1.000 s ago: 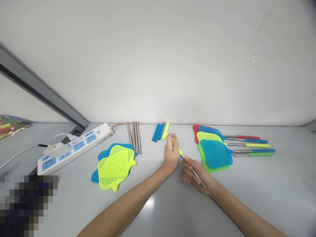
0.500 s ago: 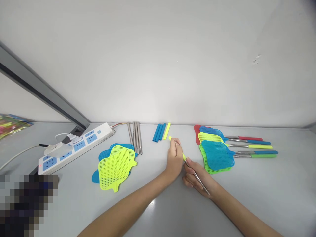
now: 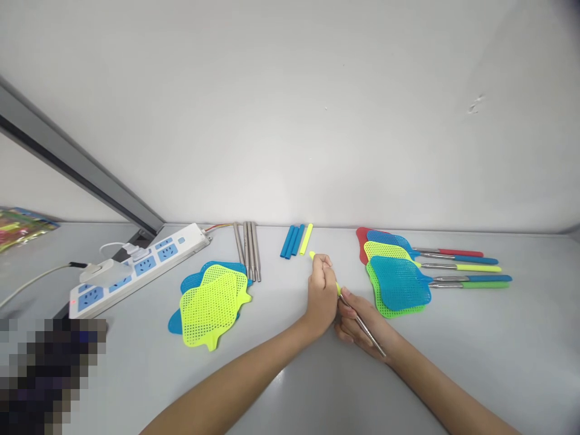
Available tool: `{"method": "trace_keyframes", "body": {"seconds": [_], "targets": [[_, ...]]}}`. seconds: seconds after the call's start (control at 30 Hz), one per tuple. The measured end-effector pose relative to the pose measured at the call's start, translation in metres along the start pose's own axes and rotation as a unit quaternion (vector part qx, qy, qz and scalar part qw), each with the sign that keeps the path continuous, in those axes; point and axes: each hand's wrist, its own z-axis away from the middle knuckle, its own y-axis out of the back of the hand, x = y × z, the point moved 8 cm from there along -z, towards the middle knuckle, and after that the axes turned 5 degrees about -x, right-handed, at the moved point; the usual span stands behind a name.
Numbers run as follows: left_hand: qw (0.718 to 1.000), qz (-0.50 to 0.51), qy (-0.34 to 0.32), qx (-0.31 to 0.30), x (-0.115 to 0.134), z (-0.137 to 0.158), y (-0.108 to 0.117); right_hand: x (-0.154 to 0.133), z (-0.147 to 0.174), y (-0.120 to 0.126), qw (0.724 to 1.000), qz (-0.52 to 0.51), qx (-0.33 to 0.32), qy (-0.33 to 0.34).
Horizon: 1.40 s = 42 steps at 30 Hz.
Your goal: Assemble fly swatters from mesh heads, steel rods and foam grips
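My left hand [image 3: 321,296] is closed round a yellow handle sleeve [image 3: 338,290], whose two ends peek out of the fist. Pinched in my right hand [image 3: 362,329] is a silver metal rod [image 3: 371,339], slanting down to the right. The rod's upper end meets the sleeve between my hands; how deep it sits inside is hidden. Behind my left hand lie a loose yellow sleeve [image 3: 306,239] and several blue sleeves [image 3: 292,241]. Farther left are several metal rods [image 3: 252,251] side by side. Loose yellow [image 3: 211,314] and blue [image 3: 175,322] fly swatter heads overlap nearer me.
Several assembled fly swatters [image 3: 401,284] in red, blue, yellow and green lie stacked at the right, handles rightward. A white power strip [image 3: 158,269] with plugs and cables slants across the left. A plastic packet [image 3: 27,229] lies far left. A wall [image 3: 308,121] rises behind the table.
Both hands keep their grip on the sleeve and the rod and have barely moved. Slightly less of the yellow sleeve shows between them. The view has shifted a little.
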Motion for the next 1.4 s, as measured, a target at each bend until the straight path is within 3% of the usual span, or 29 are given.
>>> {"method": "trace_keyframes", "body": {"seconds": [0.5,0.73,1.17,1.4], "targets": [[0.996,0.074,0.024,0.035,-0.001,0.001,0.003,-0.003,0.001,-0.002,1.000,0.005,-0.001,-0.002],[0.995,0.090,0.041,-0.022,-0.006,-0.001,-0.008,-0.005,0.000,-0.003,1.000,-0.010,0.002,0.011],[0.984,0.165,0.059,0.026,-0.007,-0.001,-0.004,-0.003,-0.001,-0.002,1.000,0.002,0.010,0.007],[0.980,0.189,0.061,0.016,-0.007,-0.006,-0.004,-0.003,-0.001,0.000,1.000,0.010,0.016,0.008]]}}
